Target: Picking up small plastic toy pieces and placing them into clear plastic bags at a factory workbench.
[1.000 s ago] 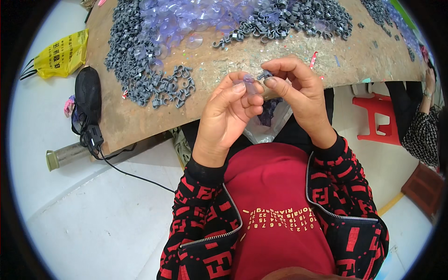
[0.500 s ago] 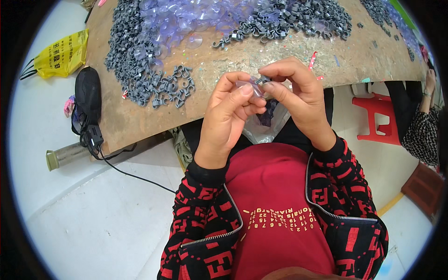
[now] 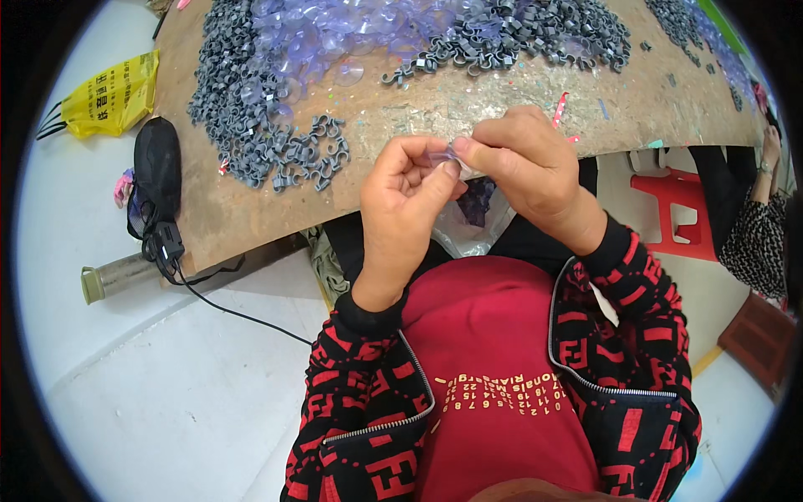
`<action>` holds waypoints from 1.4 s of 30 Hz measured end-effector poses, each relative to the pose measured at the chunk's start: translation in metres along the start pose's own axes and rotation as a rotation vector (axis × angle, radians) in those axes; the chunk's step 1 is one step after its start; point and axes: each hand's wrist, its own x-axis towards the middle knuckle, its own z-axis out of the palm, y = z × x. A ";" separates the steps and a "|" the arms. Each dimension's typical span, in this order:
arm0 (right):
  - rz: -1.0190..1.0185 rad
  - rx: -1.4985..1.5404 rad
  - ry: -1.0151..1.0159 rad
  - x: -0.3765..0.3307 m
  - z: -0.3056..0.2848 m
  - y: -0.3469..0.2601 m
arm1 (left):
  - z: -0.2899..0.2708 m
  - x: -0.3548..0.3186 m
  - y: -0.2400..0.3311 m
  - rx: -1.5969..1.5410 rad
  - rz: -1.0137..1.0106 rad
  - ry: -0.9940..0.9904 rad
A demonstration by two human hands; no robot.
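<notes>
Over the near edge of the table, my left hand (image 3: 400, 205) is closed on a clear, purple-tinted suction cup (image 3: 437, 156), held between thumb and fingers. My right hand (image 3: 535, 171) meets it there, its thumb and curled forefinger pinched at the cup's end. The small grey plastic clip seen in that pinch a moment ago is now covered by the fingers. Beyond my hands lies a heap of clear suction cups (image 3: 335, 46). Grey clips (image 3: 314, 155) are piled at its left, with more grey clips (image 3: 493, 46) to its right.
Below my hands a clear plastic bag (image 3: 456, 238) with dark purple contents rests at my lap. Left of the table are a yellow bag (image 3: 113, 96), a black case (image 3: 157, 167) and a cable. At right stand a red stool (image 3: 677, 209) and another person's arm (image 3: 768, 155).
My right hand has rolled over and its fingers have curled tighter, hiding the grey clip against the suction cup. Both hands stay together over the table edge.
</notes>
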 end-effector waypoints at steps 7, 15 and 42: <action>-0.300 -0.038 -0.137 0.005 -0.008 0.014 | -0.016 0.009 -0.006 -0.312 -0.348 -0.157; 0.259 0.191 -0.081 -0.015 0.013 0.009 | -0.014 0.025 -0.012 0.120 0.029 0.031; 0.590 0.310 -0.284 -0.019 0.006 0.029 | -0.015 0.031 -0.023 0.703 0.612 -0.137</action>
